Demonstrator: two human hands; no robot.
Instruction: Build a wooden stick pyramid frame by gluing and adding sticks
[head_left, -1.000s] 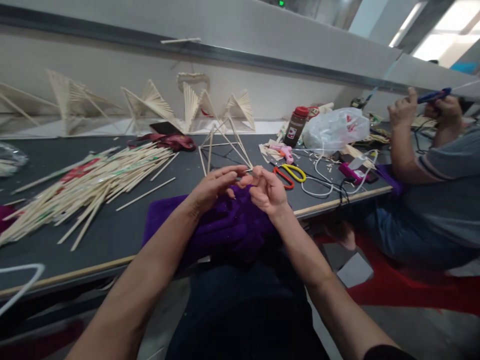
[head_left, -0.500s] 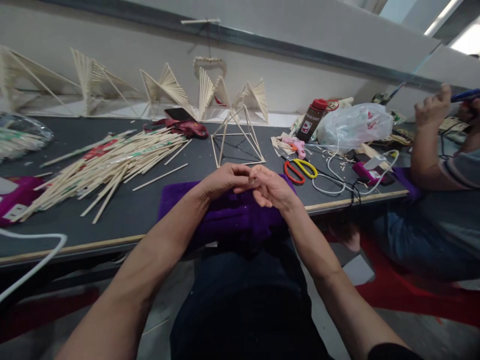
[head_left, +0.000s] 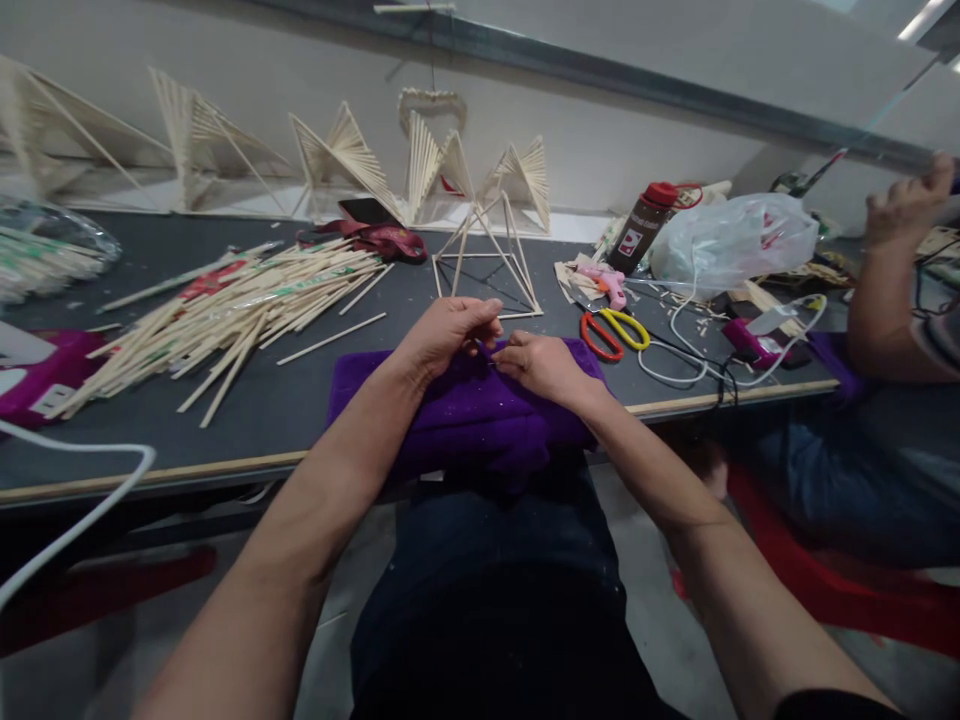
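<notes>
My left hand (head_left: pixel 452 335) is over the purple cloth (head_left: pixel 465 420), its thumb and fingers drawn together. Just beside it, my right hand (head_left: pixel 541 364) is closed in a pinch, fingertips pointing at the left hand. Anything between the fingers is too small or hidden to name. Behind my hands stands an open frame of thin wooden sticks (head_left: pixel 516 258). To the left lies a pile of loose wooden sticks (head_left: pixel 247 310), with a single stick (head_left: pixel 331 339) apart from it. Scissors (head_left: pixel 613 330) with red and yellow handles and a pink glue gun (head_left: pixel 606 283) lie to the right.
Several fan-shaped stick models (head_left: pixel 349 155) line the wall. A brown bottle (head_left: pixel 640 232) with a red cap and a plastic bag (head_left: pixel 735 240) stand back right. White cables (head_left: pixel 679 365) trail over the table. Another person's hand (head_left: pixel 904 212) is raised at far right.
My hands have drawn slightly apart and lower over the cloth; the right hand has turned from palm up to knuckles up. The whole view has shifted a little.
</notes>
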